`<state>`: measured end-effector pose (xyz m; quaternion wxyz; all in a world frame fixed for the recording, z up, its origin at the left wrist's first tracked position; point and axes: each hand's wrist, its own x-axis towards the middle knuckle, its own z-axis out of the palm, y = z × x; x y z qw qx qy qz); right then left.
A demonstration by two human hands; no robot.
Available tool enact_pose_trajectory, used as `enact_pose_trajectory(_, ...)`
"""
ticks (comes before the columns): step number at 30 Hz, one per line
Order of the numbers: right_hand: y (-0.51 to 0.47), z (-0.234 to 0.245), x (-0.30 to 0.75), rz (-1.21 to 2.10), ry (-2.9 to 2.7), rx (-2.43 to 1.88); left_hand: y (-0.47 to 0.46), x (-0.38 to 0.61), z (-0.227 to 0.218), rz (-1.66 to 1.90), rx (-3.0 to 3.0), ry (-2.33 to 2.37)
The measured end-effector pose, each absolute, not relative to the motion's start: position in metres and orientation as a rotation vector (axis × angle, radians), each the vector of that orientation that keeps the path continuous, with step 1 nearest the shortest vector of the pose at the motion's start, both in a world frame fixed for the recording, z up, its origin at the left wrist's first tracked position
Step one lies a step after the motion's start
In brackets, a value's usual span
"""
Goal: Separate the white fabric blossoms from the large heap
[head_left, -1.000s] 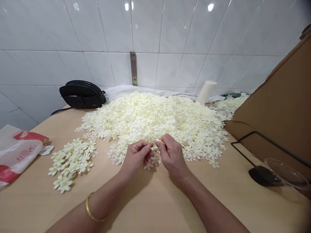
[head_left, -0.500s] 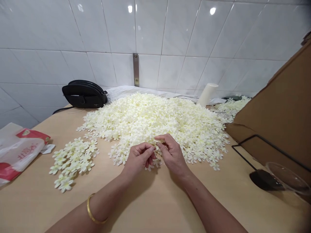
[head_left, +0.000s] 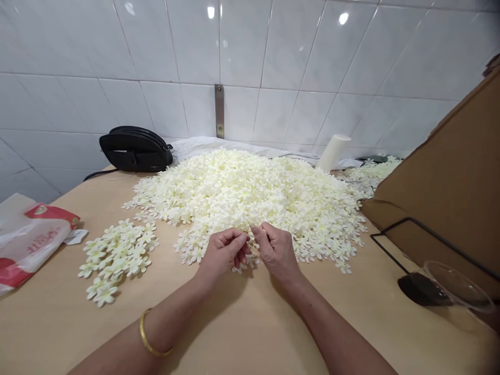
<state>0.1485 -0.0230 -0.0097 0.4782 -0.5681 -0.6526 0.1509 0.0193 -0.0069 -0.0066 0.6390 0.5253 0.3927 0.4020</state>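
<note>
My left hand point(head_left: 225, 253) is closed in a pinch at the near edge of a big heap of cream-white artificial flowers point(head_left: 242, 187). Whatever lies between its thumb and forefinger is too small to name. Close by on the right, my right hand point(head_left: 276, 249) is curled, its thumb pointing up and left with the fingers folded under. What it holds, if anything, is hidden. A few flower petals show just below and between the two hands. Off to the left lies a smaller flat group of the same flowers point(head_left: 119, 255) on the wooden table point(head_left: 234, 333).
At the back left sits a black pouch point(head_left: 135, 150). A red and white plastic packet point(head_left: 35, 242) lies at the left edge. Behind the heap leans a white cone-shaped roll point(head_left: 333, 153). On the right are a cardboard sheet point(head_left: 441, 172), a black wire frame point(head_left: 429, 237) and a clear lid point(head_left: 459, 286).
The fingers of my right hand have curled inward, and its raised forefinger has come down beside the thumb. My left hand keeps its pinch in nearly the same place.
</note>
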Motion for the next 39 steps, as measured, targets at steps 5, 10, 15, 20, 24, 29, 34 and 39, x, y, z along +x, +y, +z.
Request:
enact_pose_trajectory(5,-0.020,-0.013,0.149,0.632,-1.452,-1.347,-0.008,0.021,-0.006,0.919,1.158,0.860)
enact_pose_trajectory(10,-0.023,-0.013,0.144,0.753,-1.509,-1.329,-0.014,0.021,-0.003,0.938,1.267,0.876)
enact_pose_trajectory(15,-0.025,-0.009,0.146,0.700,-1.452,-1.352,-0.013,0.020,-0.004,0.973,1.285,0.869)
enact_pose_trajectory(20,-0.026,-0.002,0.148,0.740,-1.552,-1.301,-0.010,0.017,-0.004,1.055,1.257,0.911)
enact_pose_trajectory(24,-0.026,-0.002,0.146,0.736,-1.577,-1.328,-0.009,0.018,-0.004,0.993,1.181,0.895)
enact_pose_trajectory(29,-0.023,-0.006,0.146,0.579,-1.554,-1.383,-0.008,0.019,-0.006,0.875,1.135,0.834)
enact_pose_trajectory(34,-0.023,-0.007,0.147,0.743,-1.482,-1.326,-0.007,0.019,-0.007,0.957,1.110,0.851)
enact_pose_trajectory(39,-0.025,-0.001,0.148,0.992,-1.425,-1.182,-0.004,0.016,-0.006,1.068,1.093,0.918)
